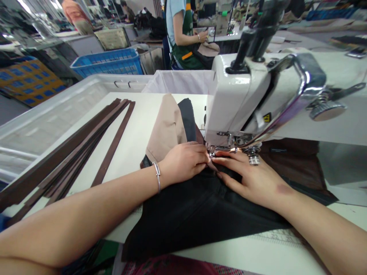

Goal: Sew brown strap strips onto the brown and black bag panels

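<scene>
A black fabric piece (200, 214) with beige panels (169, 130) and dark trim lies under the presser foot of a white sewing machine (229, 99). My left hand (186, 162), with a silver bangle at its wrist, is closed on the fabric just left of the needle, fingers curled and pressed together. Beside the foot on the other side, my right hand (249, 173) lies on the cloth, its fingers stretched out and apart. Between both hands runs a narrow brownish strip (211, 166). The fingertips nearest the needle are partly hidden by machine parts.
Several long brown strips (86, 141) lie on the table's left. A white plastic bin (43, 103) borders the far edge. Beyond stand blue crates (107, 63) and a person in a green apron (186, 34) holding cloth. Dark brown material (292, 160) lies under the machine arm.
</scene>
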Available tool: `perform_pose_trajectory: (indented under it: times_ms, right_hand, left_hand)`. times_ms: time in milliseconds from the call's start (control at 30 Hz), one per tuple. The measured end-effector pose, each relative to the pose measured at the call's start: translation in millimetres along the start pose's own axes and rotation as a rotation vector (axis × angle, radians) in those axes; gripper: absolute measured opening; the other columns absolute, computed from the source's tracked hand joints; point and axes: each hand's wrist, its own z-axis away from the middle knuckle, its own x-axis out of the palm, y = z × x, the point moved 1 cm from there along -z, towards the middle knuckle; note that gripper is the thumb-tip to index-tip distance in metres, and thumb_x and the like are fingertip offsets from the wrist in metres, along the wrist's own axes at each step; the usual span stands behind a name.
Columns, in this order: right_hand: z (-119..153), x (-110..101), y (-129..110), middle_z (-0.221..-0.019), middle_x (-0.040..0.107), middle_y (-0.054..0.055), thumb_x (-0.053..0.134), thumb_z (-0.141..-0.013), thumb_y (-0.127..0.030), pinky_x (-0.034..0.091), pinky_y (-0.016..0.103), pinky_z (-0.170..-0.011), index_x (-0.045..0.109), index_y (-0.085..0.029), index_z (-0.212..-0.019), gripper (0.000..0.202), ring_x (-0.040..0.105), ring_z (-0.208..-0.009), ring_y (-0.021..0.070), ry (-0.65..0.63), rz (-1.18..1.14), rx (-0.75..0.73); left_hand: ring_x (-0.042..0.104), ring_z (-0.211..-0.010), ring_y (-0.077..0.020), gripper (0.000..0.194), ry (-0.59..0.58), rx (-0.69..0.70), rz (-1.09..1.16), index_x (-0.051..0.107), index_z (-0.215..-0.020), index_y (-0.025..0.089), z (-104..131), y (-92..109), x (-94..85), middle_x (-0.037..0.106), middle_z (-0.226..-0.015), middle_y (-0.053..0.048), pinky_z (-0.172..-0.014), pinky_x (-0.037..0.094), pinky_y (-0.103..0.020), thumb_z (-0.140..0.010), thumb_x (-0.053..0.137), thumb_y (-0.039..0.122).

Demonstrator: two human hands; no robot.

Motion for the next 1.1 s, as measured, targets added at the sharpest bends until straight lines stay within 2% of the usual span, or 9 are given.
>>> perform_pose_trajectory:
  times_ms: [267,433,567,667,767,967,1100]
  right_hand:
    - [-2,-2,-3,-0.129,0.055,0.005,0.049,-0.09,-0.032,0.038,0.048,-0.101,0.057,-0.024,-0.124,0.036,0.049,-0.119,0.0264,-0.014,0.059,0.014]
    - [-8,-4,-13,-0.124,0.058,0.005,0.048,-0.092,-0.041,0.038,0.047,-0.1,0.06,-0.023,-0.119,0.035,0.051,-0.116,0.0273,-0.003,0.094,0.075]
    - [-11,-3,-20,-0.121,0.061,0.005,0.039,-0.097,-0.032,0.039,0.046,-0.098,0.064,-0.022,-0.112,0.031,0.052,-0.115,0.0266,0.041,0.139,0.137]
    - [-10,-2,-20,-0.121,0.061,0.003,0.042,-0.096,-0.03,0.039,0.045,-0.097,0.064,-0.023,-0.112,0.028,0.052,-0.115,0.0255,0.059,0.125,0.124]
    - [-11,-1,-20,-0.12,0.062,0.001,0.045,-0.095,-0.031,0.038,0.044,-0.097,0.064,-0.026,-0.112,0.026,0.054,-0.112,0.0243,0.063,0.142,0.115]
    - [-17,5,-32,-0.108,0.067,0.004,0.047,-0.095,-0.028,0.04,0.039,-0.089,0.065,-0.021,-0.11,0.025,0.058,-0.1,0.0241,0.162,0.36,0.087]
    - [-23,10,-37,-0.098,0.068,0.004,0.047,-0.094,-0.022,0.042,0.036,-0.084,0.067,-0.019,-0.103,0.023,0.059,-0.094,0.0229,0.173,0.429,0.056]
  left_hand:
    - [0.06,-0.096,-0.0184,0.017,-0.068,-0.011,0.007,0.067,-0.096,0.016,-1,-1,-8.4,0.066,-0.099,-0.005,-0.09,0.048,-0.032,-0.085,0.054,0.017]
    - [0.058,-0.104,-0.0211,0.031,-0.168,-0.042,0.072,0.06,-0.11,0.013,-3,3,-21.5,0.062,-0.109,-0.009,-0.095,0.046,-0.034,-0.079,0.062,0.017]
    - [0.059,-0.101,-0.0207,0.028,-0.113,-0.045,0.057,0.057,-0.109,0.012,-2,2,-17.4,0.062,-0.106,-0.009,-0.093,0.047,-0.034,-0.081,0.058,0.015]
    - [0.06,-0.1,-0.0192,0.019,-0.044,-0.027,0.062,0.06,-0.103,0.013,2,-2,-9.9,0.065,-0.102,-0.008,-0.093,0.047,-0.033,-0.087,0.05,0.014]
    - [0.061,-0.098,-0.0181,0.016,-0.006,-0.074,0.108,0.062,-0.098,0.015,5,-8,-4.8,0.066,-0.097,-0.006,-0.091,0.048,-0.032,-0.087,0.05,0.015]
    - [0.061,-0.097,-0.0189,0.016,0.012,-0.132,0.147,0.062,-0.097,0.017,6,-8,-1.7,0.066,-0.098,-0.006,-0.089,0.049,-0.034,-0.084,0.052,0.016]
    - [0.063,-0.094,-0.018,0.014,-0.01,-0.129,0.19,0.062,-0.093,0.017,6,-12,-10.3,0.067,-0.097,-0.005,-0.086,0.05,-0.031,-0.083,0.052,0.016]
